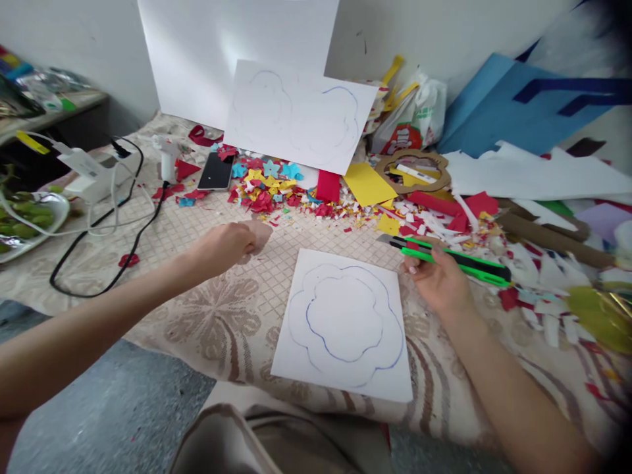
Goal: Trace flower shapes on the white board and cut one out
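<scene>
Where the cloth-covered worktop [217, 309] comes nearest the person, a square white sheet [344, 322] lies flat, one wavy blue outline drawn inside another; I can make out no clear long axis in it. With the sheet as the dial's middle and twelve straight away from the person, the right hand [439, 280] is at two o'clock. It is the nearer of the two, just beside the sheet's right edge, and closed round a green cutter [471, 262]. The cutter's long axis slants so that the blade points between nine and ten, its tip just beyond the sheet's far right corner. The left hand [224, 243] is at ten o'clock, well apart from the other, its fingers curled; they blur, and I can't tell whether they pinch anything. Farther off, paper flowers and scraps [261, 191] lie heaped toward eleven, near a dark phone [216, 172], with a wavy cardboard ring [441, 174] at one. Beyond, at twelve, is a second white sheet [306, 118] with fainter outlines.
</scene>
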Motion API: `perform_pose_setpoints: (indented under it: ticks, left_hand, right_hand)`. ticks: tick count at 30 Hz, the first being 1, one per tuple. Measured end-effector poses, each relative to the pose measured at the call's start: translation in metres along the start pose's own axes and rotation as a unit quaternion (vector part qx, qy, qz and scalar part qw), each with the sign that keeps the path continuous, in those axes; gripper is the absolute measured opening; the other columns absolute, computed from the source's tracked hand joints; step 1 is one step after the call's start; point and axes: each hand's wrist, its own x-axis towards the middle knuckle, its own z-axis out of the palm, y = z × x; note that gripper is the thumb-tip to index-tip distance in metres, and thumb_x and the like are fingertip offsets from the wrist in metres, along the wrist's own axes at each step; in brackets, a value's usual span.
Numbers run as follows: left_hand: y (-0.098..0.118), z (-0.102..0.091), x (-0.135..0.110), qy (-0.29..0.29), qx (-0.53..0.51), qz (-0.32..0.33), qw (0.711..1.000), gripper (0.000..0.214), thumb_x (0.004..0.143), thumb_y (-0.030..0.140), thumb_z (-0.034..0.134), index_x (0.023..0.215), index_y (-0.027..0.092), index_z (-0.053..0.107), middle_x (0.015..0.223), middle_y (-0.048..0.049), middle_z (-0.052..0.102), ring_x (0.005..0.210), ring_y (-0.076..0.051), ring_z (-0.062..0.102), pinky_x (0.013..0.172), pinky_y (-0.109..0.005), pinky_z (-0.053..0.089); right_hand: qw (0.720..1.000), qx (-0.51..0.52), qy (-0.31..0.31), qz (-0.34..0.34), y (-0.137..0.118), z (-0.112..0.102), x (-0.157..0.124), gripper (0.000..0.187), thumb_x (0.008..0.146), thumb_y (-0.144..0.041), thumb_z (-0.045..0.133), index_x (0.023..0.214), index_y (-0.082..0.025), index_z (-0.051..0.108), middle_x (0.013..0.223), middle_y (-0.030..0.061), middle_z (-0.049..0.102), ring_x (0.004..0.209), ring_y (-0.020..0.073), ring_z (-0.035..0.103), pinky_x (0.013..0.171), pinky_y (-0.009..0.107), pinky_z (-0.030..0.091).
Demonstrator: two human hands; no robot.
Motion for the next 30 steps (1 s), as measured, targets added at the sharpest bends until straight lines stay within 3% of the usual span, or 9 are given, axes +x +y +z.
perform_pose_setpoints:
  ticks: [5, 10, 13, 17, 21, 25, 30]
  left_hand:
    - [0.017, -0.003, -0.001, -0.006, 0.048, -0.010, 0.999, 0.017, 0.075, 0.003, 0.053, 0.065, 0.015, 0.059, 0.073, -0.0062, 0.059, 0.064, -0.018, 0.055, 0.057, -0.028, 0.033]
    - [0.033, -0.002, 0.001, 0.013, 0.071, -0.007, 0.997, 0.029, 0.077, -0.005, 0.041, 0.081, 0.013, 0.063, 0.088, -0.0128, 0.063, 0.083, -0.024, 0.062, 0.068, -0.031, 0.041]
    - [0.024, 0.000, 0.007, 0.015, 0.058, 0.003, 0.998, 0.028, 0.075, -0.003, 0.044, 0.081, 0.016, 0.063, 0.089, -0.0105, 0.065, 0.082, -0.022, 0.062, 0.068, -0.029, 0.041]
    - [-0.008, -0.002, 0.013, 0.004, -0.001, 0.008, 1.000, 0.015, 0.074, 0.012, 0.051, 0.063, 0.019, 0.059, 0.068, -0.0013, 0.061, 0.060, -0.016, 0.055, 0.058, -0.026, 0.035]
    - [-0.028, -0.002, 0.011, 0.035, -0.042, -0.026, 0.998, 0.020, 0.076, 0.022, 0.046, 0.067, 0.017, 0.062, 0.063, -0.0017, 0.061, 0.059, -0.015, 0.054, 0.059, -0.025, 0.033]
    - [-0.025, -0.002, 0.006, 0.039, -0.082, -0.030, 0.995, 0.021, 0.076, 0.026, 0.047, 0.071, 0.018, 0.066, 0.061, -0.0001, 0.062, 0.056, -0.013, 0.052, 0.056, -0.023, 0.032]
    - [-0.007, -0.009, 0.011, 0.064, -0.130, -0.021, 0.989, 0.020, 0.076, 0.027, 0.052, 0.080, 0.018, 0.070, 0.067, 0.0005, 0.067, 0.059, -0.011, 0.056, 0.057, -0.020, 0.037]
  right_hand:
    - [1.000, -0.009, -0.005, 0.001, -0.001, 0.001, 0.000, 0.017, 0.075, -0.040, 0.066, 0.085, -0.027, 0.065, 0.058, -0.0032, 0.053, 0.053, 0.0131, 0.047, 0.054, 0.029, 0.045]
    - [1.000, 0.001, 0.003, 0.016, -0.001, 0.000, 0.001, 0.020, 0.070, -0.040, 0.071, 0.084, -0.027, 0.067, 0.057, -0.0029, 0.053, 0.052, 0.0129, 0.046, 0.053, 0.029, 0.046]
    - [1.000, -0.005, 0.001, 0.013, -0.002, 0.000, 0.000, 0.020, 0.071, -0.041, 0.070, 0.085, -0.028, 0.066, 0.057, -0.0030, 0.052, 0.052, 0.0134, 0.045, 0.053, 0.030, 0.046]
    - [1.000, -0.014, -0.009, -0.001, -0.001, 0.000, 0.000, 0.019, 0.075, -0.041, 0.067, 0.087, -0.027, 0.065, 0.057, -0.0032, 0.051, 0.051, 0.0134, 0.046, 0.053, 0.030, 0.047]
    - [1.000, -0.007, -0.012, 0.004, 0.000, 0.000, 0.000, 0.019, 0.074, -0.041, 0.068, 0.086, -0.027, 0.066, 0.056, -0.0032, 0.052, 0.052, 0.0126, 0.046, 0.053, 0.028, 0.047]
    - [1.000, 0.000, -0.005, 0.012, 0.000, -0.001, 0.001, 0.017, 0.074, -0.040, 0.068, 0.085, -0.027, 0.066, 0.057, -0.0032, 0.053, 0.052, 0.0124, 0.046, 0.053, 0.028, 0.046]
    - [1.000, -0.017, -0.010, -0.001, 0.001, -0.002, 0.002, 0.017, 0.075, -0.041, 0.066, 0.085, -0.027, 0.065, 0.057, -0.0032, 0.052, 0.051, 0.0125, 0.047, 0.052, 0.028, 0.046]
